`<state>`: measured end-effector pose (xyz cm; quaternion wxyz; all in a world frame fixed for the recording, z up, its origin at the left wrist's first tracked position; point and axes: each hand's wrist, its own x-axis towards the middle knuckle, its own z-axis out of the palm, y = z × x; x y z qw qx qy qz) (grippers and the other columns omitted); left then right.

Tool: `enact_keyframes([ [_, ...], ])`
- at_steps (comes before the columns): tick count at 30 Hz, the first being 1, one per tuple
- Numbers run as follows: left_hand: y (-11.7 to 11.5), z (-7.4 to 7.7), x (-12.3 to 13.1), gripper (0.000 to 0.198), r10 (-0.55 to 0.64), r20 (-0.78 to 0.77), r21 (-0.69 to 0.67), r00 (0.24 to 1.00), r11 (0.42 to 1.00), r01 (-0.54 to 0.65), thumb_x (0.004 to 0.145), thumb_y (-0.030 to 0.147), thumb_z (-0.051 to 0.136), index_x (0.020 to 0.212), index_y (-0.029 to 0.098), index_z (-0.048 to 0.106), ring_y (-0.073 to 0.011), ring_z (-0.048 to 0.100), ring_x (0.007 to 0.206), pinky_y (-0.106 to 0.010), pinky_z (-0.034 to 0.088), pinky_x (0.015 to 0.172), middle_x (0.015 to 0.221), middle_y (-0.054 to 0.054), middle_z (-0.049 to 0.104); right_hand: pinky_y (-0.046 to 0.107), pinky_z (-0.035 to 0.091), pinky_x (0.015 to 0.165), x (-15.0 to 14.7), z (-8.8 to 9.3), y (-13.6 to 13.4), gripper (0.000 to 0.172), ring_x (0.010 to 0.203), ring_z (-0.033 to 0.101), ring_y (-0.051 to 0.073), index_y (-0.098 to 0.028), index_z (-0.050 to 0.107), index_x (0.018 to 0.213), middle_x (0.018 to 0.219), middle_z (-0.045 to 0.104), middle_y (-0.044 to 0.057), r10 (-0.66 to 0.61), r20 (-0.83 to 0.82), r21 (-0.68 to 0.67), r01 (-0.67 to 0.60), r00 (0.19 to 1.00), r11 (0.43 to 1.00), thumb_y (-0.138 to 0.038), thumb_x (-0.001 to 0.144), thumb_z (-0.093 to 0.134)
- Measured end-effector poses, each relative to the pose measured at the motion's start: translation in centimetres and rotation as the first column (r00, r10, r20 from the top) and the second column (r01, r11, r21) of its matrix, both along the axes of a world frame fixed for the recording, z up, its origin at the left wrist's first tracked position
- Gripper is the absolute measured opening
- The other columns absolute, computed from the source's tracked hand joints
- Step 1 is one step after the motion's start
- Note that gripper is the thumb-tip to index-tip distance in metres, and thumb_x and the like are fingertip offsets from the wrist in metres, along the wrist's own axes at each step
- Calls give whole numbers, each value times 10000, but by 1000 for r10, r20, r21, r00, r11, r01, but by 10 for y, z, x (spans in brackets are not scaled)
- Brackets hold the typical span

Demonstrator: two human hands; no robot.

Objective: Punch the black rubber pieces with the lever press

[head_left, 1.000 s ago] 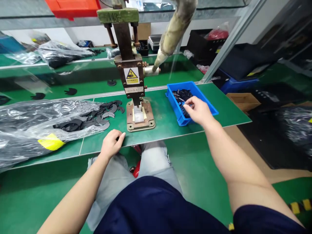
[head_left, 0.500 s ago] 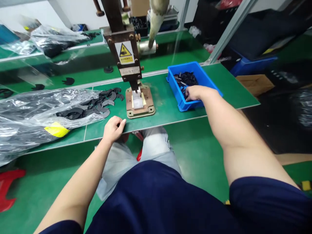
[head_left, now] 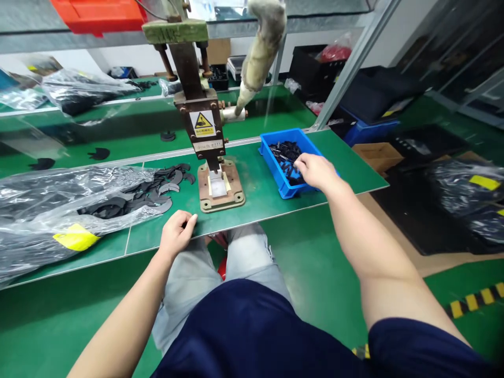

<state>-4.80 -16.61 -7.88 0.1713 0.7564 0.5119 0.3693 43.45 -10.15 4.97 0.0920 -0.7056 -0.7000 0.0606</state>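
My left hand [head_left: 176, 232] rests curled at the front edge of the green table, thumb along the bent fingers. Its palm side is hidden, so anything inside cannot be seen. Over the near right part of a blue bin [head_left: 284, 187] is my right hand [head_left: 317, 170], its fingertips pinched together above the small black parts [head_left: 286, 152]. What lies between those fingertips, I cannot make out. Between my hands stands a press [head_left: 200, 123] with a warning label; its narrow tip is above a pale metal block [head_left: 218, 186] on a brownish base plate [head_left: 239, 198].
On the left, a clear plastic bag [head_left: 47, 197] with a yellow label spills curved black pieces [head_left: 169, 188] onto the table [head_left: 185, 202]. A few more dark pieces [head_left: 99, 154] lie behind the bag. A metal post [head_left: 350, 65] rises behind the bin.
The view has tilted up, showing more of the press and shelf. My right hand has lifted from down among the black parts to higher over the bin. My left hand stays at the table edge.
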Motion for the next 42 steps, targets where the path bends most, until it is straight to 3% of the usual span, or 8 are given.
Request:
enact_keyframes([
  [7, -9, 43, 40, 125, -130, 170, 118, 977, 987, 111, 1032, 346, 669, 1026, 221, 669, -200, 664, 945, -361, 558, 829, 1041, -76, 701, 326, 530, 827, -89, -21, -68, 431, 854, 645, 163, -245, 600, 1020, 957, 711, 44, 370, -362, 104, -357, 856, 928, -519, 1109, 280],
  [13, -12, 71, 73, 334, -326, 226, 164, 918, 942, 294, 980, 272, 764, 1295, 240, 658, -184, 681, 905, -365, 585, 824, 1038, -61, 701, 336, 457, 825, -145, -37, -69, 279, 847, 557, 155, -239, 586, 1016, 934, 628, 27, 573, -580, 175, -599, 579, 781, -412, 1109, 389],
  [26, 9, 64, 67, 95, -328, 149, 22, 933, 944, 329, 1037, 343, 687, 1082, 295, 757, -236, 773, 999, -445, 648, 908, 1060, -76, 808, 339, 488, 820, -158, -47, -42, 305, 883, 622, 172, -246, 619, 1025, 981, 692, 38, 557, -554, 54, -640, 619, 766, -444, 1101, 399],
  [31, 70, 50, 46, 207, -71, 77, 50, 995, 997, 67, 1054, 399, 635, 1062, 239, 765, -220, 750, 971, -398, 623, 910, 1044, -81, 799, 395, 572, 943, -134, 7, -7, 335, 1017, 676, 196, -274, 642, 1218, 1114, 693, 61, 446, -564, 400, -243, 695, 884, -539, 1045, 535],
  [34, 112, 41, 37, 225, -68, -30, 66, 997, 995, 70, 1066, 364, 598, 1102, 227, 773, -223, 740, 1057, -379, 591, 974, 1115, -85, 798, 425, 609, 1026, -129, 70, 20, 556, 1159, 695, 214, -291, 616, 1327, 1286, 671, 71, 607, -564, 717, -33, 560, 696, -710, 962, 600],
  [36, 130, 39, 37, 238, -110, -119, 71, 987, 990, 119, 1073, 335, 568, 1119, 228, 777, -235, 724, 1122, -386, 567, 1015, 1168, -91, 790, 423, 596, 1088, -138, 112, 30, 665, 1304, 680, 229, -315, 628, 1357, 1395, 642, 30, 728, -493, 813, -45, 476, 580, -795, 897, 612],
  [38, 139, 40, 41, 263, -142, -228, 76, 963, 984, 163, 1072, 304, 543, 1143, 227, 784, -255, 710, 1132, -407, 551, 1016, 1178, -103, 780, 434, 589, 1053, -152, 142, 33, 711, 1225, 729, 208, -267, 657, 1328, 1277, 673, 1, 776, -451, 823, -132, 442, 553, -818, 924, 460],
  [42, 144, 50, 48, 300, -191, -431, 69, 882, 967, 244, 1047, 247, 531, 1166, 223, 805, -302, 686, 1110, -452, 536, 935, 1167, -135, 746, 397, 634, 860, -175, 147, 22, 733, 810, 716, 102, -208, 670, 967, 916, 594, -14, 750, -417, 845, -85, 514, 528, -861, 942, 338],
])
